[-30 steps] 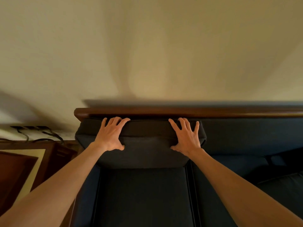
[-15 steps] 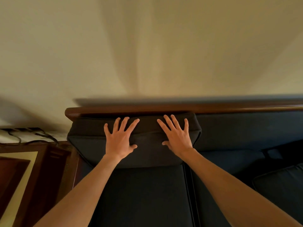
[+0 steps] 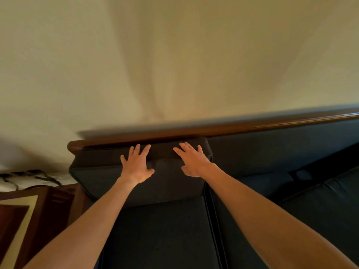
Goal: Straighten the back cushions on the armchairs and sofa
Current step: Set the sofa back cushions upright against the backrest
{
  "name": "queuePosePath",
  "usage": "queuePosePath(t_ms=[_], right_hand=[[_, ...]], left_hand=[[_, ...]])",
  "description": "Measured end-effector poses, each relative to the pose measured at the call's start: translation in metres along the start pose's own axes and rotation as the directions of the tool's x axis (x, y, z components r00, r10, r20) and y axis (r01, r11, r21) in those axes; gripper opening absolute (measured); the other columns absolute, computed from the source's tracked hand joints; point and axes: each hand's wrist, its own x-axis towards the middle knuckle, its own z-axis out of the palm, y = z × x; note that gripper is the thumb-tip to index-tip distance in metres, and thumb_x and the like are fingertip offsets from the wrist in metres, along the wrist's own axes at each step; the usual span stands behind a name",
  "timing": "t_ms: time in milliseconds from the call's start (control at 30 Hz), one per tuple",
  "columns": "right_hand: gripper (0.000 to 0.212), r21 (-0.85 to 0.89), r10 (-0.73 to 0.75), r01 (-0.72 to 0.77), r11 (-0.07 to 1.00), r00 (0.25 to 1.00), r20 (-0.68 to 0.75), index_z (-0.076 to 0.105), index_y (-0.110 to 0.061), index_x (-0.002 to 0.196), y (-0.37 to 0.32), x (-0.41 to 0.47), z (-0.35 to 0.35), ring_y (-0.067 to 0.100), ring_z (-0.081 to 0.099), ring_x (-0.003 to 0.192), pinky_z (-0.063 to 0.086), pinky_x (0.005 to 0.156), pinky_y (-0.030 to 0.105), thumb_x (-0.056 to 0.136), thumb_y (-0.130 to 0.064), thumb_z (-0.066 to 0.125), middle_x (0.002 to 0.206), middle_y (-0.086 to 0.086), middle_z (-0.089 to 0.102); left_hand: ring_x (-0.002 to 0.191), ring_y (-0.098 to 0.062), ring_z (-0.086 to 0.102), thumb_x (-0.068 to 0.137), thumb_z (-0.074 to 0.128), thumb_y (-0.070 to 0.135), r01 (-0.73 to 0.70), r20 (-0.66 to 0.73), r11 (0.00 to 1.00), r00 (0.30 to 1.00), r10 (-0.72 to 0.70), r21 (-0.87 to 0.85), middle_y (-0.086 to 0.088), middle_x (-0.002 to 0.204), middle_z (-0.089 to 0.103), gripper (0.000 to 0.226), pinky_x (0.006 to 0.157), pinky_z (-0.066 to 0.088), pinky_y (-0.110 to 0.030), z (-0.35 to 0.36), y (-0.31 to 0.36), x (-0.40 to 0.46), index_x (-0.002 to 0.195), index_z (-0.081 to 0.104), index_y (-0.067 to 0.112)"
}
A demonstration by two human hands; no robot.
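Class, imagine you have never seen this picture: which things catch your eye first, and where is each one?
Two bare forearms reach up from the bottom corners, the left hand and right hand spread flat, side by side, on the upper part of a dark back cushion at centre-left. Just above it a glossy wooden top rail slants across the picture, with a plain cream wall filling the upper half.

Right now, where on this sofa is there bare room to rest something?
The seat cushion under the arms is bare, bordered by the back cushion and the seat seam. The back cushion's top is taken by the left hand and right hand.
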Motion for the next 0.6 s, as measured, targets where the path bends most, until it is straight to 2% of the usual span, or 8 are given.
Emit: queuePosePath(t_ms=[100, 200, 400, 500, 533, 600], right_hand=[[0.079, 0.112, 0.052, -0.045, 0.993, 0.997, -0.062, 0.011, -0.025, 0.157, 0.016, -0.041, -0.012, 0.029, 0.008, 0.152, 0.018, 0.118, 0.059, 0.095, -0.015, 0.059, 0.165, 0.005, 0.007], [0.073, 0.183, 0.119, -0.099, 0.978, 0.988, -0.101, 0.018, -0.026, 0.156, 0.051, -0.098, -0.022, 0.031, 0.018, 0.148, 0.033, 0.112, 0.055, 0.095, -0.017, 0.058, 0.165, 0.004, 0.008], [0.062, 0.284, 0.288, -0.226, 0.932, 0.937, -0.199, 0.031, -0.023, 0.152, 0.169, -0.239, -0.011, 0.029, 0.030, 0.142, 0.047, 0.100, 0.049, 0.096, -0.021, 0.057, 0.163, 0.001, 0.010], [0.061, 0.368, 0.390, -0.295, 0.882, 0.894, -0.220, 0.034, -0.024, 0.151, 0.248, -0.315, 0.013, 0.029, 0.037, 0.138, 0.050, 0.096, 0.046, 0.095, -0.023, 0.059, 0.162, 0.000, 0.013], [0.059, 0.397, 0.427, -0.321, 0.860, 0.878, -0.215, 0.036, -0.024, 0.150, 0.286, -0.347, 0.030, 0.029, 0.040, 0.137, 0.050, 0.095, 0.045, 0.095, -0.023, 0.059, 0.162, 0.000, 0.015], [0.055, 0.450, 0.488, -0.361, 0.817, 0.848, -0.206, 0.041, -0.023, 0.147, 0.332, -0.385, 0.059, 0.028, 0.045, 0.133, 0.050, 0.093, 0.043, 0.095, -0.022, 0.058, 0.159, 0.000, 0.022]], left_hand=[[0.150, -0.029, 0.009, 0.083, 0.074, 0.038, -0.047, -0.052, 0.998, 0.998, 0.044, -0.051, -0.006, 0.160, 0.022, 0.087, 0.116, 0.014, -0.061, -0.009, 0.048, -0.019, 0.152, 0.023, 0.027], [0.144, -0.028, 0.027, 0.082, 0.074, 0.038, -0.120, -0.093, 0.989, 0.989, 0.112, -0.090, -0.005, 0.151, 0.039, 0.077, 0.115, 0.027, -0.056, -0.018, 0.114, -0.041, 0.147, 0.036, 0.023], [0.110, -0.019, 0.060, 0.083, 0.075, 0.035, -0.335, -0.049, 0.933, 0.942, 0.331, -0.133, -0.003, 0.121, 0.061, 0.049, 0.094, 0.050, -0.039, -0.001, 0.297, -0.089, 0.127, 0.059, 0.019], [0.088, -0.012, 0.061, 0.082, 0.076, 0.031, -0.418, -0.010, 0.897, 0.907, 0.421, -0.145, 0.003, 0.099, 0.062, 0.036, 0.078, 0.049, -0.026, 0.027, 0.400, -0.116, 0.114, 0.065, 0.018], [0.085, -0.010, 0.059, 0.082, 0.076, 0.031, -0.445, 0.009, 0.883, 0.893, 0.451, -0.151, 0.005, 0.096, 0.061, 0.033, 0.075, 0.048, -0.023, 0.048, 0.447, -0.125, 0.112, 0.066, 0.019], [0.086, -0.008, 0.059, 0.082, 0.076, 0.031, -0.470, 0.057, 0.864, 0.872, 0.486, -0.180, 0.006, 0.096, 0.060, 0.032, 0.075, 0.050, -0.023, 0.074, 0.499, -0.138, 0.110, 0.066, 0.020]])
